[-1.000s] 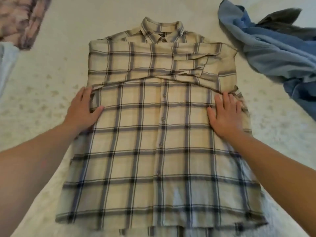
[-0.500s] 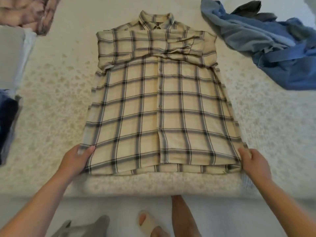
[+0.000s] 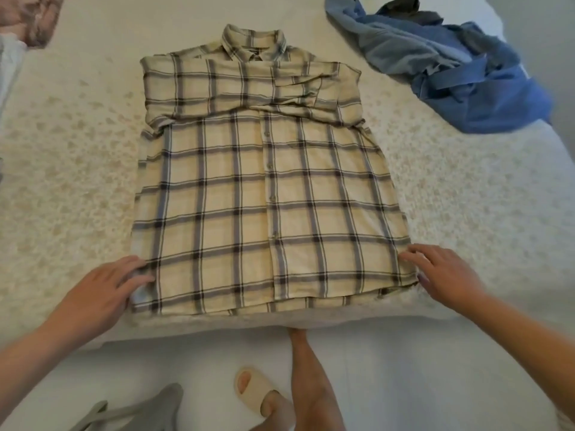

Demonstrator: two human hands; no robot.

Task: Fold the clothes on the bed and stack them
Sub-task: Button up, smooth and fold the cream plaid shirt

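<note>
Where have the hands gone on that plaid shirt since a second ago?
Yes, moved: both hands, left and right, slid from mid-shirt down to the plaid shirt hem corners.

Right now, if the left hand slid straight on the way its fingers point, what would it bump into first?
The left hand points right, its fingertips already at the plaid shirt's lower corner. So it would likely meet, or slide over, the shirt's hem first.

hands (image 3: 105,287) slid from shirt (image 3: 267,197) middle to hem
</note>
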